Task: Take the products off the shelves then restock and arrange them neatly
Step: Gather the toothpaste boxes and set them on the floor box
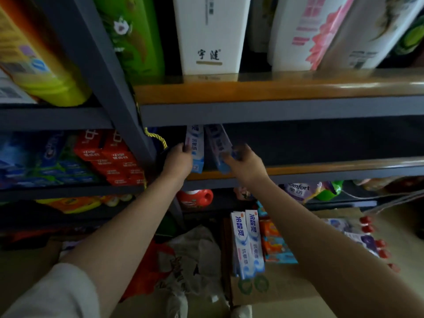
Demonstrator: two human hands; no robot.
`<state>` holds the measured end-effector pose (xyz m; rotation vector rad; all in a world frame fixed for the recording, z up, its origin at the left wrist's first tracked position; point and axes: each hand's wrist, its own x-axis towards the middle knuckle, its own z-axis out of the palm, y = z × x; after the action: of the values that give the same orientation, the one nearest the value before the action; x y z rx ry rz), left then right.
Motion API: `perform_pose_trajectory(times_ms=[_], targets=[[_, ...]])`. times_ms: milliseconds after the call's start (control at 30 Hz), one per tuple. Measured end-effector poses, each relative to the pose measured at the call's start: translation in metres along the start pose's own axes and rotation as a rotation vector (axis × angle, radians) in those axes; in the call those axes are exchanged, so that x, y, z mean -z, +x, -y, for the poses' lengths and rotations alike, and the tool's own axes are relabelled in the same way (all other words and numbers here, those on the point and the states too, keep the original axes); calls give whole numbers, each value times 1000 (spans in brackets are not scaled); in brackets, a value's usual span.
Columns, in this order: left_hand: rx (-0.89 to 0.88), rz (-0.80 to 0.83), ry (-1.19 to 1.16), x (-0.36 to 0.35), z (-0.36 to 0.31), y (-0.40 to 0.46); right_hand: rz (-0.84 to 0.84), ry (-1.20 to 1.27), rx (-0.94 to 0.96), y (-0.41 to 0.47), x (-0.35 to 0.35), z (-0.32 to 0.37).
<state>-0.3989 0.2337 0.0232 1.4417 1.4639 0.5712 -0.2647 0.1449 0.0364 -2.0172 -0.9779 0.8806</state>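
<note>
Now, your left hand (177, 162) grips upright toothpaste box (196, 148), right hand (246, 165) grips tilted box (219, 149); straighten tilted one, press both together on shelf (321, 169).

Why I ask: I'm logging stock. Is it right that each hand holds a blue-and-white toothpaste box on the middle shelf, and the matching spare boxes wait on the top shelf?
Not quite. The left hand and right hand each grip a toothpaste box on the middle shelf, but the spare boxes stand below in a cardboard carton on the floor, as the head view shows.
</note>
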Motion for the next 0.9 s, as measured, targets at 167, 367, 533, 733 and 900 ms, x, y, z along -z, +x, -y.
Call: perform_pose_trajectory(times_ms=[167, 367, 533, 733, 900], targets=[[-171, -29, 439, -11, 9, 12, 145, -143, 15, 38, -14, -2], [-308, -112, 390, -7, 17, 13, 276, -277, 24, 63, -32, -13], [-357, -85, 413, -7, 25, -2, 255, -436, 76, 66, -36, -19], [-353, -112, 476, -12, 15, 12, 116, -451, 144, 61, -40, -23], [-314, -101, 507, -14, 14, 25, 31, -458, 155, 52, -40, -23]])
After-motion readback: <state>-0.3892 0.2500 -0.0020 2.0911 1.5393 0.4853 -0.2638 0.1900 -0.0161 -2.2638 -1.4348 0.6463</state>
